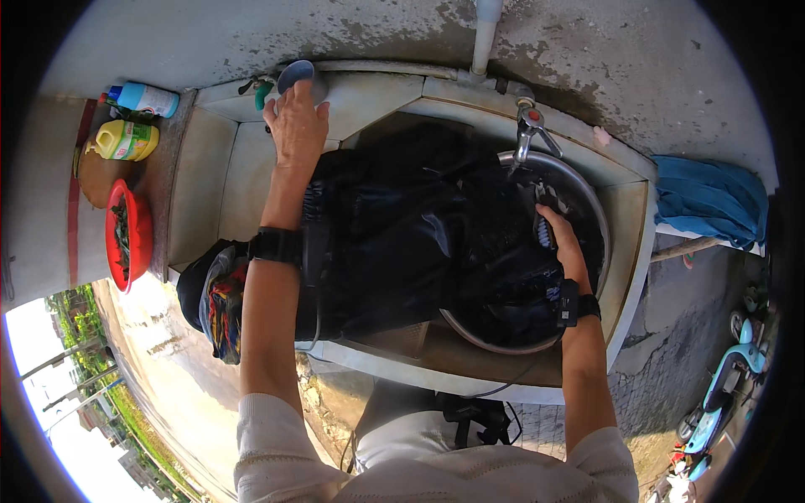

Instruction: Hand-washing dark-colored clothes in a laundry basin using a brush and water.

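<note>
The pale tiled sink (247,172) bore a round metal basin (584,194) on its right and dark cloth (381,243) spread across its middle into that basin.

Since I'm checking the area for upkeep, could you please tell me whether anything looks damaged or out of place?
Yes: the wall behind the sink looks damaged, its pale coating patchy and flaked to darker grey. The black fabric also spreads well beyond the metal basin, though that seems more untidy than wrong.
</note>
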`<action>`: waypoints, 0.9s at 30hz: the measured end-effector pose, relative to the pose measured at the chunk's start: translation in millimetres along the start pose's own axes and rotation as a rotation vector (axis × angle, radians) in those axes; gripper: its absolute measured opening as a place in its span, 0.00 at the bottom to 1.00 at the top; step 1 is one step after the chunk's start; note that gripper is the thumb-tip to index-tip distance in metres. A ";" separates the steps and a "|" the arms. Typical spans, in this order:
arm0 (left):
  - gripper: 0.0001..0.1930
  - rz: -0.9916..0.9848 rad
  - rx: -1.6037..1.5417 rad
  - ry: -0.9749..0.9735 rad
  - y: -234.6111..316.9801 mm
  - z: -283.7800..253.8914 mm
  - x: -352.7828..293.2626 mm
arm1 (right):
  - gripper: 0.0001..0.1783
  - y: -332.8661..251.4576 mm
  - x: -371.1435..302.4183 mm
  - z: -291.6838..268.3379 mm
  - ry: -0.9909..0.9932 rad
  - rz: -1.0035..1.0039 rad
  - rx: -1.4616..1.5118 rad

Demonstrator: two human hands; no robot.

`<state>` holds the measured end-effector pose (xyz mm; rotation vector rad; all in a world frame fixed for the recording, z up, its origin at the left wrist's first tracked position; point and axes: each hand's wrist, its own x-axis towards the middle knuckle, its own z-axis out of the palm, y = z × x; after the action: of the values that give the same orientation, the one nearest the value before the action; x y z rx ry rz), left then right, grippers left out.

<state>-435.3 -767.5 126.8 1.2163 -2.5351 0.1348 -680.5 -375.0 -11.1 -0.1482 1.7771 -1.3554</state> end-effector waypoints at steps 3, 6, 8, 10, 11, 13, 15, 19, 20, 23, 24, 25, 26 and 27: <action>0.17 0.014 -0.011 -0.037 -45.4 28.3 31.8 | 0.30 -17.7 -30.7 21.6 0.092 -0.003 0.195; 0.17 0.034 0.010 -0.216 -42.1 38.8 55.2 | 0.34 16.2 -5.7 3.9 0.244 0.209 0.151; 0.17 0.118 -0.035 -0.173 -66.3 49.1 66.2 | 0.36 44.2 17.0 2.5 0.345 0.171 0.018; 0.18 0.134 -0.122 -0.195 -79.0 51.5 69.8 | 0.38 67.7 25.8 4.8 0.441 0.129 -0.120; 0.18 0.136 -0.129 -0.199 -78.2 52.3 72.9 | 0.41 76.7 28.9 8.8 0.581 0.075 -0.236; 0.22 0.217 -0.195 -0.205 -76.5 49.7 71.8 | 0.44 83.4 25.4 10.2 0.715 0.030 -0.356; 0.23 0.196 -0.148 -0.207 -75.4 43.8 73.4 | 0.48 78.8 20.0 3.7 0.614 0.020 -0.199; 0.25 0.263 0.023 0.280 -51.6 15.2 46.8 | 0.50 22.1 -13.7 -10.7 0.134 0.251 0.038; 0.25 0.233 -0.104 0.255 -32.0 7.0 32.1 | 0.48 21.4 -18.2 -11.1 0.319 0.105 -0.385; 0.21 0.147 -0.479 0.022 38.2 -12.2 -49.0 | 0.40 20.4 -32.2 4.2 0.561 -0.101 -0.820; 0.19 0.139 -0.637 -0.100 61.1 -16.0 -82.9 | 0.39 33.4 -27.6 3.9 0.534 -0.002 -0.841; 0.17 0.158 -0.756 -0.200 77.4 -14.3 -118.0 | 0.38 46.0 -21.1 3.1 0.506 0.094 -0.862; 0.16 0.173 -0.803 -0.310 86.6 -11.1 -152.1 | 0.39 54.4 -14.5 1.0 0.465 0.035 -0.904; 0.17 0.158 -0.833 -0.434 95.7 -12.2 -183.9 | 0.39 56.0 -6.0 -4.4 0.465 0.031 -0.907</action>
<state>-398.9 -567.8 83.0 0.7459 -2.5483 -1.1384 -658.0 -346.1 -54.1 -0.3047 2.6715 -0.4800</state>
